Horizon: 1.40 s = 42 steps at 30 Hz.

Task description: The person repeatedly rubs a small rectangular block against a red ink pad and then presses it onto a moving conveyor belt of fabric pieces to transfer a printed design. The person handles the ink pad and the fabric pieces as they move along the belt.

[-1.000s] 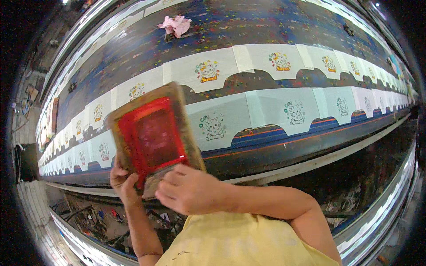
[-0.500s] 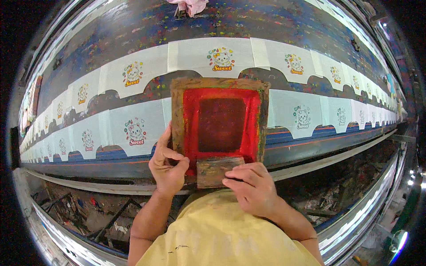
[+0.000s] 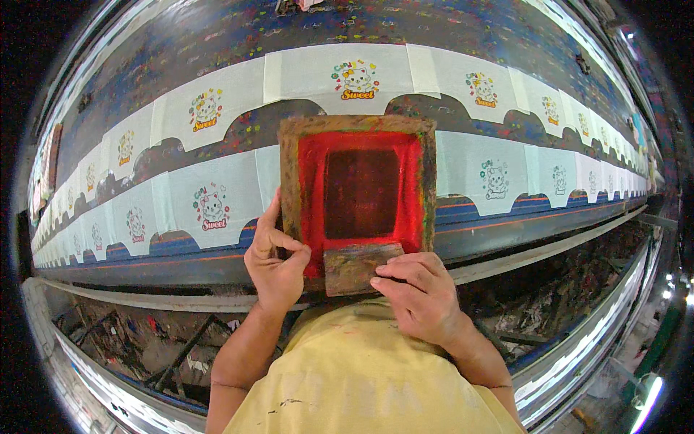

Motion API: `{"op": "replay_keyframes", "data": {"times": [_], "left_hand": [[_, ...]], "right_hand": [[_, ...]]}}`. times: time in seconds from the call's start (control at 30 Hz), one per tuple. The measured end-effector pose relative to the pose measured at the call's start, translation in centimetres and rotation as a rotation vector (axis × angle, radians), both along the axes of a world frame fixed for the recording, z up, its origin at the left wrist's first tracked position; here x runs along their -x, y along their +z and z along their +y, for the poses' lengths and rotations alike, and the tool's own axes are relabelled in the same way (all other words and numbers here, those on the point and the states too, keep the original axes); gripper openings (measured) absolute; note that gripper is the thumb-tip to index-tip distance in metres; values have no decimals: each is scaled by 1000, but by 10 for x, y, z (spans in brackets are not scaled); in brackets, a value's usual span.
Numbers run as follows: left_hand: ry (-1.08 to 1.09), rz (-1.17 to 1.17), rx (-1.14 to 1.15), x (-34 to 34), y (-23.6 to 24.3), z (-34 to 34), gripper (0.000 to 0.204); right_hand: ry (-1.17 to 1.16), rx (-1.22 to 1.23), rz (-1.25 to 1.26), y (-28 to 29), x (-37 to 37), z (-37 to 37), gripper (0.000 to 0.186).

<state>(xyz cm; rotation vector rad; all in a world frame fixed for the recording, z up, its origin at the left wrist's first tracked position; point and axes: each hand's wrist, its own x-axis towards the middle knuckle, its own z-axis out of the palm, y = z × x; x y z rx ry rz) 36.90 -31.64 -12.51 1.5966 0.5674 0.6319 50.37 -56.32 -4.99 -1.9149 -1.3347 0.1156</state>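
A screen printing frame [image 3: 288, 173] of stained wood lies over the near row of white cloth pieces, hiding the cloth under it. Red ink [image 3: 410, 181] coats its mesh around a dark rectangular window. My left hand [image 3: 276, 267] grips the frame's near left side, thumb and index finger meeting at the inner edge. At the frame's near end a worn, flat wooden squeegee [image 3: 347, 273] rests tilted. The fingers of my right hand [image 3: 423, 293] are closed on its right end.
Near-row cloth pieces [image 3: 249, 173] carry outline cat prints, with red lettering left of the frame. A farther row [image 3: 303, 76] has fuller-coloured prints. The long dark table [image 3: 217, 43] ends at a metal rail [image 3: 173, 293] before me; debris lies below.
The whole view has shifted slightly, so the frame, squeegee and cloth rows sit a little higher in it. Both hands keep the same holds.
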Motion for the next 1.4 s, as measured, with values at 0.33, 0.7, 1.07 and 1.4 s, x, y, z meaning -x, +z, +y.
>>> {"op": "replay_keyframes", "data": {"times": [0.33, 0.7, 1.07, 1.4], "left_hand": [[4, 22, 52, 3, -2, 0, 29], [-2, 43, -14, 1, 2, 0, 30], [0, -53, 108, 1, -7, 3, 28], [-5, -1, 62, 4, -5, 4, 25]], "right_hand": [[-5, 10, 51, 3, -3, 0, 45], [-12, 6, 49, 3, -7, 4, 46], [35, 77, 21, 7, -9, 7, 46], [203, 400, -120, 34, -25, 29, 36]]}}
